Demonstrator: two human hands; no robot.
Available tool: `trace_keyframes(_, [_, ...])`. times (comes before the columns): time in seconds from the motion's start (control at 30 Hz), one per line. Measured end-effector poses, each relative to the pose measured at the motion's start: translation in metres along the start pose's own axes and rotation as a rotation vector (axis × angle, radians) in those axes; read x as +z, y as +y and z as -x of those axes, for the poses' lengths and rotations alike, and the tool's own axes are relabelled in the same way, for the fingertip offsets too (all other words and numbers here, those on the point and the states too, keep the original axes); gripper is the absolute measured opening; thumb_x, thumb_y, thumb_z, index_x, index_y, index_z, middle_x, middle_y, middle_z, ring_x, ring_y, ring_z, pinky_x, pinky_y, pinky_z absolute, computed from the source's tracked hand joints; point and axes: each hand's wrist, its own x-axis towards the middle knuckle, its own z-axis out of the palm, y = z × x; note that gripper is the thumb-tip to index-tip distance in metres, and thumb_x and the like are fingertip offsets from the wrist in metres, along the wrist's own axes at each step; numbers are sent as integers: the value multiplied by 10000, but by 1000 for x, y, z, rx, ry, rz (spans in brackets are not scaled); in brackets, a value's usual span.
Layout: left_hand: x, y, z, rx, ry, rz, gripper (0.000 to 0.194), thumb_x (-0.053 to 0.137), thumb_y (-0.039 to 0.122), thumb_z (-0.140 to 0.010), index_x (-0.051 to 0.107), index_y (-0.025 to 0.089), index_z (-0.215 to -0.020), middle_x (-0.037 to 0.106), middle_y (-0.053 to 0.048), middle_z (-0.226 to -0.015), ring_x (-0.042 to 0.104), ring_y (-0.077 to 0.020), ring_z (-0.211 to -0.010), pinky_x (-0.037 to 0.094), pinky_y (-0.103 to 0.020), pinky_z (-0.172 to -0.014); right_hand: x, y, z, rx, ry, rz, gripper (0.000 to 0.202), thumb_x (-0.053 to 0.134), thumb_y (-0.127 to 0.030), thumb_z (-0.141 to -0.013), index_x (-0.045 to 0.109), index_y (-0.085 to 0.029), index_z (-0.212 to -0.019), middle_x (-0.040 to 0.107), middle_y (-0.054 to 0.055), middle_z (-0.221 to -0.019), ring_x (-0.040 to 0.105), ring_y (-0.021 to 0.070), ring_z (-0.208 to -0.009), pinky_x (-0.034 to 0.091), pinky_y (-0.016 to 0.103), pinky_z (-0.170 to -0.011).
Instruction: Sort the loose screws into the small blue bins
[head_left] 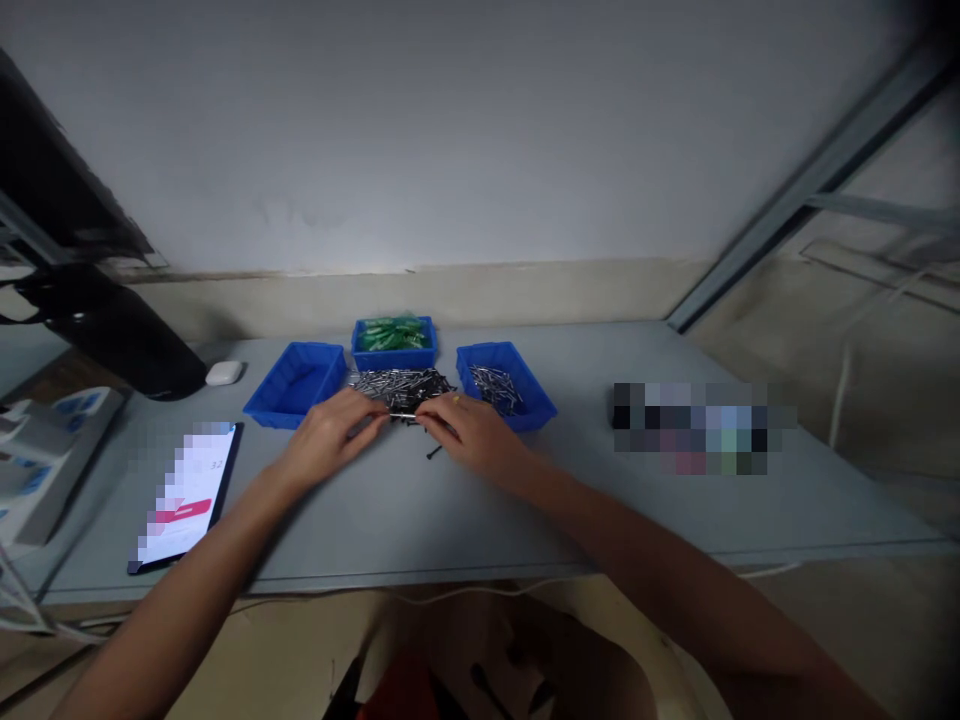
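Note:
My left hand and my right hand face each other just in front of a heap of dark and silver metal pieces. Between their pinched fingertips runs a thin silver metal rod, held level, one end in each hand. Its ends are covered by the fingers. One loose dark piece with a small head lies by my right hand. Behind the heap, a blue bin holds green plastic pieces. Another blue bin, beside my right hand, has slim silver metal pieces in it.
Near my left hand sits a blue bin with nothing visible inside. Farther left are a lit tablet, a small white case, a black bottle and a white power strip. Blurred-out items lie on the right.

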Motion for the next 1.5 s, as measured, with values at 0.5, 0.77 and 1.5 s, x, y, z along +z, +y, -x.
trace_keyframes(0.5, [21, 16, 1, 127, -37, 112, 224, 455, 275, -976, 641, 157, -937, 662, -48, -822, 613, -153, -777, 497, -280, -711, -1, -16, 24, -127, -104, 354, 268, 386, -244, -998, 637, -154, -985, 665, 89, -880, 612, 196, -868, 490, 342, -801])
trace_keyframes(0.77, [40, 23, 6, 161, -182, 85, 335, 478, 382, -963, 620, 180, -1191, 642, -96, -1088, 587, -207, -1009, 480, -337, -875, -37, 26, 38, 199, 284, 547, 260, 433, -271, -968, 671, -166, -968, 684, 123, -902, 605, 254, -882, 478, 410, -821])
trace_keyframes(1.5, [45, 9, 3, -11, -395, -4, 171, 533, 222, -914, 657, 137, -995, 632, -89, -949, 610, -210, -924, 492, -312, -811, 25, 17, 23, -326, -67, 473, 234, 412, -155, -926, 635, -140, -995, 636, 112, -900, 558, 221, -875, 465, 366, -826])
